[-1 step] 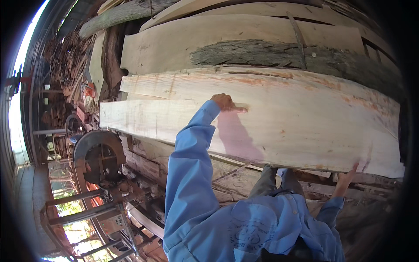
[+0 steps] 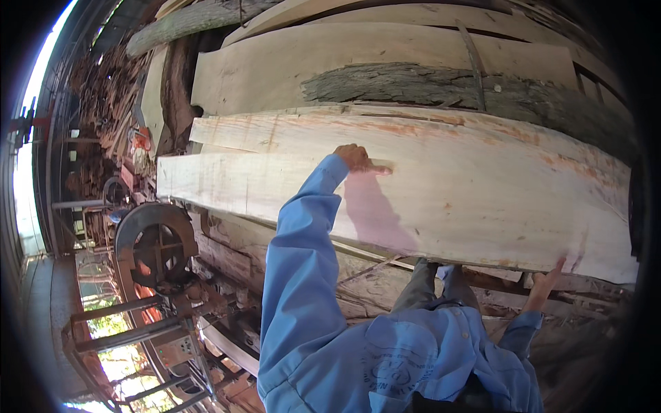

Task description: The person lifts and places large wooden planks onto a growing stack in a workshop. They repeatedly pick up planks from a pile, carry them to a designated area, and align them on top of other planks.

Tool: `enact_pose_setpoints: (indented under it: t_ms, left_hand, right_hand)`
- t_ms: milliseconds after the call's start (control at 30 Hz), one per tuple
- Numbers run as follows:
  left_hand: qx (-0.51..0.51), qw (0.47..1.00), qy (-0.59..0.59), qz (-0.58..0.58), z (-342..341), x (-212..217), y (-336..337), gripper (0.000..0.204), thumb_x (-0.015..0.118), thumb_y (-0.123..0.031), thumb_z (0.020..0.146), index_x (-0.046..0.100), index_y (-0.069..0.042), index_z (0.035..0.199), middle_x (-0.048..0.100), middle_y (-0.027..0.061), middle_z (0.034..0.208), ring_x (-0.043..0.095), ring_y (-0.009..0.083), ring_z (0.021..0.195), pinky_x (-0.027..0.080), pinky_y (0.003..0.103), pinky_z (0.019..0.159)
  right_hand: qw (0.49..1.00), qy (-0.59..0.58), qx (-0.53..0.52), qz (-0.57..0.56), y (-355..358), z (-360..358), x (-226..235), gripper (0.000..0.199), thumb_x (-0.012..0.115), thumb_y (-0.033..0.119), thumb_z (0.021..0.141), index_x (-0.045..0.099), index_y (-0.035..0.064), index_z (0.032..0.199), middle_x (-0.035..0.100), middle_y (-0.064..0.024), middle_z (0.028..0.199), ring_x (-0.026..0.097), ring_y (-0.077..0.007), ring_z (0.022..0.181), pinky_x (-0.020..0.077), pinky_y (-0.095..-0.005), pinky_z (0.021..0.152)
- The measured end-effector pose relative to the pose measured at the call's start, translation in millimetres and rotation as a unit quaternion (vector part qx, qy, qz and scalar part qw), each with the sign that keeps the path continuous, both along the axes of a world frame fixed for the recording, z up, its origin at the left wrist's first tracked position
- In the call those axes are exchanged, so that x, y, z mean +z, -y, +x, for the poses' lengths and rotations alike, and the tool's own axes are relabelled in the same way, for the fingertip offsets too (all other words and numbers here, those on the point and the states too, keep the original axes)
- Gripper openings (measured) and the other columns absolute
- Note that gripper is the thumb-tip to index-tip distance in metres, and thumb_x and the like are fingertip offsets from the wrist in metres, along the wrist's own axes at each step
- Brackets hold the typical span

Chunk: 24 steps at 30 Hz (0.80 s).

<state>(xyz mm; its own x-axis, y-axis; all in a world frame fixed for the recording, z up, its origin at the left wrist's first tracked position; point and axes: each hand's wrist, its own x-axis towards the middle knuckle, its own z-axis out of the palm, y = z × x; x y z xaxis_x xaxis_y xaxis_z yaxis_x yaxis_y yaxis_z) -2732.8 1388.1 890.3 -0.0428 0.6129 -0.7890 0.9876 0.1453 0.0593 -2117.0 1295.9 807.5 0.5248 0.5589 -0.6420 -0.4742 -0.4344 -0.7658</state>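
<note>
Your left arm, in its blue sleeve (image 2: 299, 275), reaches up from the lower edge and angles to the right at the forearm, setting your left hand (image 2: 353, 157) on the pale board (image 2: 475, 193). The back of that hand is uppermost, its fingers are curled together and one digit points right along the wood; you cannot tell from here whether anything is under the curl. Your shadow (image 2: 372, 213) falls on the board just below it.

Your right arm is lower and well apart, off to the right, with your right hand (image 2: 544, 288) at the board's near edge. One digit reaches onto the top there; the other fingers are hidden, so their grip cannot be told. The board lies broad across the middle, in front of your legs (image 2: 418, 289), with a bark-covered strip (image 2: 413, 84) beyond its far edge
</note>
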Motion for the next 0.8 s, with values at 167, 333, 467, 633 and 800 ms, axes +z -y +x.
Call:
enact_pose_setpoints:
  t_ms: [167,333,467,633,800]
  left_hand:
    - [-0.028,1.000,-0.013,0.007,-23.7,-6.8,-43.5,0.096,0.045,-0.089,0.055,0.070,-0.001,0.084,0.067,0.0153,0.089,0.062,0.0301,0.094,0.047,0.040,0.082]
    - [-0.035,0.992,-0.011,0.117,-29.3,-53.2,-74.1,0.098,0.044,-0.086,0.062,0.059,0.000,0.106,0.058,0.0214,0.107,0.053,0.0350,0.107,0.042,0.043,0.092]
    - [0.028,0.919,0.029,0.393,-6.8,-115.3,-46.5,0.105,0.046,-0.079,0.069,0.032,0.002,0.134,0.040,0.0275,0.131,0.037,0.0398,0.124,0.033,0.045,0.102]
    - [0.096,0.934,-0.001,0.344,-8.2,-177.9,-8.5,0.097,0.045,-0.073,0.076,0.027,0.000,0.138,0.025,0.0232,0.143,0.021,0.0375,0.134,0.024,0.045,0.108]
    - [0.091,0.885,-0.004,0.456,-12.7,-210.8,6.7,0.091,0.045,-0.068,0.080,0.025,-0.003,0.140,0.021,0.0187,0.147,0.015,0.0335,0.137,0.013,0.045,0.111]
  right_hand:
    - [0.883,0.379,0.264,0.083,-6.7,-21.9,-15.8,0.060,0.054,0.009,0.089,0.024,0.0071,0.142,0.038,-0.0120,0.135,0.043,-0.0186,0.112,0.0340,-0.0270,0.096]
    - [0.874,0.363,0.297,0.125,-32.9,45.1,-83.4,0.057,0.058,0.021,0.088,0.035,0.0065,0.137,0.044,-0.0132,0.132,0.047,-0.0228,0.112,0.0377,-0.0322,0.095]
    - [0.930,0.250,0.257,-0.076,-38.9,92.8,-99.1,0.055,0.059,0.035,0.086,0.045,0.0031,0.129,0.049,-0.0141,0.127,0.050,-0.0251,0.110,0.0395,-0.0349,0.093]
    - [0.758,0.494,0.419,-0.077,-67.0,18.9,-80.8,0.055,0.060,0.042,0.085,0.053,-0.0002,0.120,0.052,-0.0156,0.124,0.051,-0.0260,0.111,0.0384,-0.0347,0.094]
    - [0.546,0.673,0.477,0.148,-160.6,-105.2,-70.4,0.059,0.068,0.035,0.080,0.050,-0.0016,0.122,0.047,-0.0188,0.130,0.043,-0.0324,0.123,0.0324,-0.0382,0.103]
